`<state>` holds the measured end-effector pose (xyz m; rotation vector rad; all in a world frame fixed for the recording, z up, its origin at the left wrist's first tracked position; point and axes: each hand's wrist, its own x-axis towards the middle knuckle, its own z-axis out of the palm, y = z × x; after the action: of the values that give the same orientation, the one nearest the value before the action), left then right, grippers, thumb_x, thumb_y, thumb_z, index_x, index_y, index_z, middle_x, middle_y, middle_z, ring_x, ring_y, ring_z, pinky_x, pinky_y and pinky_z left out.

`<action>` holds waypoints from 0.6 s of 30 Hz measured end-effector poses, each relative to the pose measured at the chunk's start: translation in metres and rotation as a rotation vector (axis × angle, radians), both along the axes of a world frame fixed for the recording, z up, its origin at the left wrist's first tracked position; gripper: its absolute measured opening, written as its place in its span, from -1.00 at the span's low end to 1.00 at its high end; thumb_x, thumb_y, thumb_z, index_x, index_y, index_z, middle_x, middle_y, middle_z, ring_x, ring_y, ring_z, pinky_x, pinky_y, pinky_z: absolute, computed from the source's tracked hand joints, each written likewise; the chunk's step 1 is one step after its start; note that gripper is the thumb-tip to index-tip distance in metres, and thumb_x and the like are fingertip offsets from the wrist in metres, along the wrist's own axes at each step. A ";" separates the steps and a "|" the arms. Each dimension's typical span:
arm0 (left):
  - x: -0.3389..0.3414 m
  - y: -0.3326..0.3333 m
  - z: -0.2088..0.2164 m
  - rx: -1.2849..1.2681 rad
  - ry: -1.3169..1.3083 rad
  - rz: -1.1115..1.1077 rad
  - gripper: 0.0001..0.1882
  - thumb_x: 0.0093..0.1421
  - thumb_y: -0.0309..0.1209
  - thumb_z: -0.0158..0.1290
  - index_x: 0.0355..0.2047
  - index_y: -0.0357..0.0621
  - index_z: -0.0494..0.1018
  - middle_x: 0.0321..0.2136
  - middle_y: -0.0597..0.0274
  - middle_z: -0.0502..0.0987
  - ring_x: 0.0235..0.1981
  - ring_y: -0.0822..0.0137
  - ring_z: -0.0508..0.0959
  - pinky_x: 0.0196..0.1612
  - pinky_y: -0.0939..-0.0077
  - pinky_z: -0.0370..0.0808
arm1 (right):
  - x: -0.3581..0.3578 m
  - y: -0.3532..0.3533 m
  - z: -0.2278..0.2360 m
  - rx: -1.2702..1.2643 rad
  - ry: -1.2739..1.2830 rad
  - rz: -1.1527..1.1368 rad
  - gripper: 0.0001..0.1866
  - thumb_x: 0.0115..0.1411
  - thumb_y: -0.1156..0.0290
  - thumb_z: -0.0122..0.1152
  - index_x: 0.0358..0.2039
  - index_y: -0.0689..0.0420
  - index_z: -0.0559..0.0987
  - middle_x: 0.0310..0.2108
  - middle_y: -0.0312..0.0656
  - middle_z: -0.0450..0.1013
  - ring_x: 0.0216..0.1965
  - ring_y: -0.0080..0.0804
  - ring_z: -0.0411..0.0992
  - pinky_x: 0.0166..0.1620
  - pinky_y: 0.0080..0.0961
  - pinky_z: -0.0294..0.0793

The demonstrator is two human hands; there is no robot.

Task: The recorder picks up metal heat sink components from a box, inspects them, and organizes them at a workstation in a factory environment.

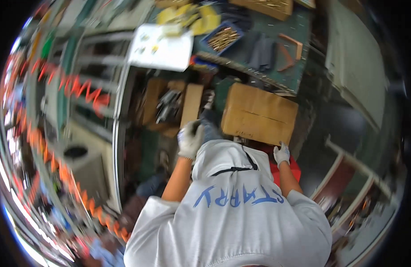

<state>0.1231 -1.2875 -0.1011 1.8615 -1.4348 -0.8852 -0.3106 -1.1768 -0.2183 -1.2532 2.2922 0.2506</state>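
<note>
My left hand [190, 139], in a white knit glove, is raised left of my chest. Its fingers are bent, with a gap between thumb and fingers and nothing visible in them. A closed brown cardboard box [260, 113] lies in front of me, slightly turned, below the workbench edge. At its near right corner my right hand [282, 154], also gloved, grips the edge; part of its fingers is hidden. Under and beside that corner shows a red object [294, 170], mostly covered by my arm and shirt.
The green workbench [276, 80] ahead carries a blue bin [222, 38] of brass-coloured parts, yellow gloves [187, 18] and a white sheet [161, 47]. An open carton [155, 103] with dark metallic parts stands front left. Orange coiled hoses [65, 174] hang left; a metal frame [348, 191] stands right.
</note>
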 end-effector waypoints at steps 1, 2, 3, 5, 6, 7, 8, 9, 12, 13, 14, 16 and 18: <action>0.005 0.050 -0.056 0.194 0.128 0.162 -0.75 0.13 -0.37 0.11 -0.20 -0.22 0.54 -0.28 -0.02 0.59 -0.23 0.10 0.59 -0.15 0.31 0.51 | -0.003 -0.010 0.001 0.050 -0.038 0.095 -0.42 0.14 0.18 0.10 0.15 0.18 0.36 0.20 0.06 0.25 0.24 -0.04 0.20 0.28 -0.29 0.18; -0.005 0.074 -0.045 0.386 0.137 0.139 -0.68 0.14 -0.28 0.08 -0.18 -0.22 0.53 -0.22 -0.08 0.58 -0.18 -0.01 0.58 -0.10 0.23 0.49 | -0.011 -0.012 0.002 0.087 -0.084 0.107 -0.36 0.14 0.17 0.10 0.19 0.22 0.31 0.24 0.07 0.21 0.27 -0.04 0.17 0.32 -0.28 0.12; -0.009 0.110 -0.042 0.578 -0.053 0.153 -0.58 0.14 -0.13 0.03 -0.15 -0.20 0.53 -0.19 -0.15 0.56 -0.11 -0.09 0.55 -0.03 0.17 0.46 | -0.014 -0.013 -0.006 0.068 -0.054 0.200 -0.36 0.14 0.17 0.11 0.20 0.20 0.31 0.25 0.07 0.20 0.26 -0.03 0.17 0.31 -0.26 0.12; 0.010 0.224 -0.096 0.880 -0.078 0.233 -0.51 0.13 -0.09 -0.05 -0.10 -0.20 0.54 -0.15 -0.15 0.56 -0.03 -0.05 0.53 0.04 0.21 0.45 | -0.032 -0.015 -0.034 -0.001 -0.050 0.363 -0.33 0.13 0.20 0.14 0.22 0.20 0.28 0.26 0.08 0.18 0.26 -0.01 0.18 0.30 -0.23 0.15; 0.016 0.283 -0.107 0.981 -0.148 0.289 -0.50 0.15 -0.07 -0.08 -0.09 -0.17 0.54 -0.09 -0.15 0.54 0.03 -0.02 0.49 0.10 0.23 0.41 | -0.030 -0.023 -0.045 -0.039 -0.084 0.432 -0.31 0.11 0.22 0.17 0.24 0.20 0.27 0.27 0.09 0.18 0.26 -0.01 0.19 0.30 -0.22 0.16; 0.020 0.336 -0.088 1.106 -0.115 0.622 -0.48 0.14 -0.06 -0.08 -0.06 -0.17 0.53 -0.04 -0.15 0.51 0.06 0.00 0.47 0.15 0.25 0.37 | 0.030 -0.044 0.012 0.187 -0.306 0.289 -0.27 0.09 0.25 0.21 0.26 0.23 0.24 0.27 0.10 0.18 0.27 -0.01 0.18 0.29 -0.22 0.18; 0.016 0.362 -0.077 1.031 -0.121 0.699 -0.49 0.11 -0.09 -0.04 -0.06 -0.19 0.52 -0.05 -0.14 0.51 0.05 0.00 0.49 0.13 0.25 0.38 | 0.013 -0.053 -0.011 0.179 -0.217 0.428 -0.27 0.08 0.30 0.21 0.25 0.24 0.24 0.26 0.10 0.19 0.28 -0.01 0.16 0.31 -0.23 0.16; 0.002 0.385 -0.067 0.973 -0.125 0.777 -0.49 0.08 -0.12 0.00 -0.07 -0.20 0.52 -0.05 -0.14 0.52 0.04 0.00 0.50 0.12 0.24 0.40 | -0.011 -0.055 -0.041 0.107 -0.316 0.423 -0.27 0.09 0.33 0.20 0.27 0.22 0.22 0.28 0.10 0.16 0.29 -0.02 0.14 0.32 -0.24 0.13; -0.022 0.440 -0.020 0.947 0.038 1.130 -0.52 0.04 -0.16 0.02 -0.09 -0.16 0.54 -0.07 -0.10 0.54 0.02 -0.02 0.51 0.09 0.25 0.42 | -0.027 -0.082 -0.091 0.262 -0.214 0.755 -0.11 0.17 0.23 0.16 0.38 0.15 -0.10 0.42 0.06 -0.27 0.41 0.01 -0.21 0.40 -0.21 -0.13; -0.034 0.442 -0.017 0.896 0.123 1.167 -0.52 0.04 -0.16 0.02 -0.09 -0.16 0.54 -0.07 -0.10 0.54 0.02 -0.02 0.51 0.09 0.25 0.42 | -0.106 -0.122 -0.173 0.425 0.125 0.975 -0.10 0.20 0.11 0.10 0.39 0.11 -0.14 0.42 0.04 -0.28 0.42 -0.05 -0.24 0.40 -0.18 -0.13; -0.054 0.471 -0.016 0.872 0.187 1.246 -0.50 0.04 -0.16 0.01 -0.06 -0.18 0.52 -0.05 -0.11 0.53 0.03 -0.03 0.50 0.10 0.24 0.42 | -0.179 -0.172 -0.170 0.423 0.133 1.081 -0.10 0.20 0.11 0.10 0.39 0.11 -0.14 0.42 0.04 -0.28 0.42 -0.05 -0.24 0.40 -0.18 -0.13; -0.091 0.499 -0.025 0.875 0.171 1.365 -0.49 0.05 -0.18 0.00 -0.07 -0.27 0.52 -0.02 -0.18 0.49 0.07 -0.05 0.47 0.10 0.22 0.41 | -0.138 -0.194 -0.182 0.490 0.156 1.392 -0.19 0.19 0.09 0.10 0.33 0.09 0.00 0.35 0.05 -0.13 0.36 -0.05 -0.11 0.38 -0.15 -0.09; -0.138 0.540 -0.051 1.046 0.175 1.371 -0.43 0.05 -0.12 0.00 -0.03 -0.29 0.49 0.02 -0.20 0.46 0.09 -0.07 0.45 0.14 0.21 0.38 | -0.082 -0.180 -0.176 0.563 0.169 1.672 -0.28 0.18 0.06 0.09 0.28 0.06 0.14 0.28 0.07 0.03 0.31 -0.05 0.03 0.35 -0.12 -0.05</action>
<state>-0.0154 -0.7475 -0.1526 2.6308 0.7348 -0.9763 -0.3926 -1.3567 -0.3940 -2.4170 0.5547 1.4032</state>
